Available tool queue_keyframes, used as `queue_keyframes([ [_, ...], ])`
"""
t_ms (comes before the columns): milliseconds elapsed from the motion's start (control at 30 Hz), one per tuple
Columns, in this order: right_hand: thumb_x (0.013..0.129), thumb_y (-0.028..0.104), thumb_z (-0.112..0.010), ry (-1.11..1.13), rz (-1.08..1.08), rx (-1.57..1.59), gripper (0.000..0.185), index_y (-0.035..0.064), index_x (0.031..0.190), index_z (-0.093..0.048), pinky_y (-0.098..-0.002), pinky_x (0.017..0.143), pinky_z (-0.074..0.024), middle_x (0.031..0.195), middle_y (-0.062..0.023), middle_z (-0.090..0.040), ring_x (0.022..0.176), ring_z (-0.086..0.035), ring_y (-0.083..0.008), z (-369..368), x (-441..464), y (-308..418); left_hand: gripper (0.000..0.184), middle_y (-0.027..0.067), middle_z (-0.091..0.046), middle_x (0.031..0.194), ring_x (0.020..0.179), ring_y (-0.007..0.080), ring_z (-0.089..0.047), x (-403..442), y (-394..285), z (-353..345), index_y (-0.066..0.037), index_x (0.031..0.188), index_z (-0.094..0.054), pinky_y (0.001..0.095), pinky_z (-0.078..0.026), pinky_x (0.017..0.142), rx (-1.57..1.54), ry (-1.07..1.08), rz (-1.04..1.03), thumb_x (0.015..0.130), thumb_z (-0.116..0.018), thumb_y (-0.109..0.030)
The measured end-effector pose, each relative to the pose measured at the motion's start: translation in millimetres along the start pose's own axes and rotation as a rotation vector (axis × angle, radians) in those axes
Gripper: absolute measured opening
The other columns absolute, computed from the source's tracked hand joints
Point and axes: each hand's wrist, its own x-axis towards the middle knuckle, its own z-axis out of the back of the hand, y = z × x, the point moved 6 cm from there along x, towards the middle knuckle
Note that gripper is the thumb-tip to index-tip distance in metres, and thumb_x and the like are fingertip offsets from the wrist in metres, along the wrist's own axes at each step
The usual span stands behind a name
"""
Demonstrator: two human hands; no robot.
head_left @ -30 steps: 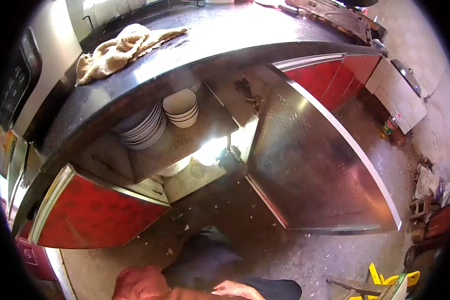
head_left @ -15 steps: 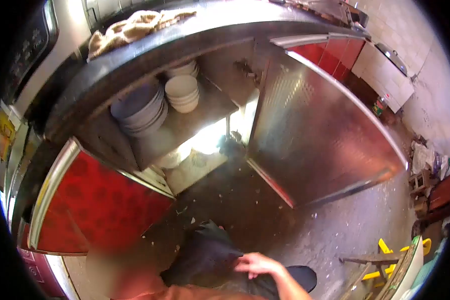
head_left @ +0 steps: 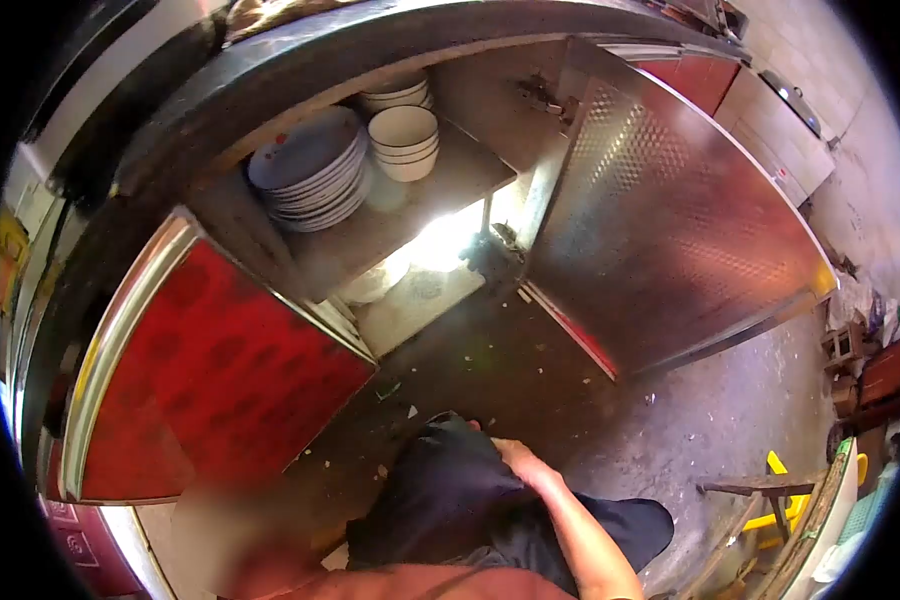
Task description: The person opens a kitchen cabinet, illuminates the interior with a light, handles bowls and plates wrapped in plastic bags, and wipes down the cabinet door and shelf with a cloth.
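My right hand (head_left: 518, 458) rests at the edge of the dark trouser leg (head_left: 440, 485), near the knee. Its fingers lie loosely against the cloth, partly hidden, and no object shows in it. A small patch of skin peeks out beside the knee; I cannot tell what it belongs to. I do not see my left hand. Ahead, a low cupboard stands with its doors apart. Inside, a stack of plates (head_left: 315, 170) sits on the shelf (head_left: 370, 230), beside a stack of white bowls (head_left: 404, 140). More bowls (head_left: 395, 92) are behind them.
The red cupboard door (head_left: 220, 370) swings out on the left; the metal-faced door (head_left: 670, 230) stands out on the right. A dark countertop (head_left: 300, 55) overhangs the shelf. A wooden stool (head_left: 760, 485) and yellow frame (head_left: 770, 521) are at lower right.
The view has shifted, so the plates and bowls appear larger and higher. My right hand has moved forward along the trouser leg, and more of the forearm shows. Both cupboard doors remain apart.
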Motion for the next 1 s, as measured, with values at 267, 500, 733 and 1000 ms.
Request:
queue_keyframes([
  [267,0.085,0.029,-0.063,-0.213,-0.037,0.025,0.032,0.0061,0.107,-0.065,-0.0324,0.084,-0.0492,0.101,-0.0094,-0.069,0.094,-0.064,-0.0203,17.3,51.5,1.3,0.032,0.0177,-0.064,0.08,0.074,0.0292,-0.063,37.6,-41.9,71.5,-0.001,0.088,-0.063,0.0395,-0.046,0.066,-0.254,-0.154,-0.363,0.093,-0.05,-0.03],
  [500,0.084,0.033,-0.061,-0.002,0.103,0.019,0.034,0.0067,0.104,-0.065,-0.0361,0.085,-0.0486,0.105,-0.0138,-0.066,0.098,-0.063,-0.0274,-5.5,60.5,-38.0,0.037,0.0153,-0.062,0.066,0.065,0.027,-0.063,51.3,-245.4,166.1,0.0,0.082,-0.063,0.0357,-0.047,0.061,-0.351,-0.365,-0.448,0.095,-0.049,-0.031],
  [733,0.084,0.033,-0.057,-0.055,-0.024,-0.028,0.033,0.0084,0.105,-0.065,-0.0358,0.086,-0.0481,0.104,-0.0128,-0.066,0.1,-0.063,-0.0272,13.1,99.5,-74.9,0.026,0.0165,-0.064,0.091,0.087,0.0369,-0.059,181.8,-360.1,240.0,-0.006,0.085,-0.058,0.0466,-0.047,0.072,-0.002,-0.838,-0.559,0.093,-0.05,-0.03],
  [1000,0.088,0.031,-0.055,-0.044,-0.017,0.122,0.029,0.0087,0.102,-0.065,-0.035,0.085,-0.048,0.1,-0.0126,-0.067,0.097,-0.063,-0.0265,21.5,105.9,-82.8,0.023,0.0105,-0.065,0.111,0.108,0.0243,-0.059,277.0,-433.1,294.2,-0.009,0.096,-0.07,0.0436,-0.038,0.1,0.741,-0.451,-0.259,0.084,-0.06,-0.027],
])
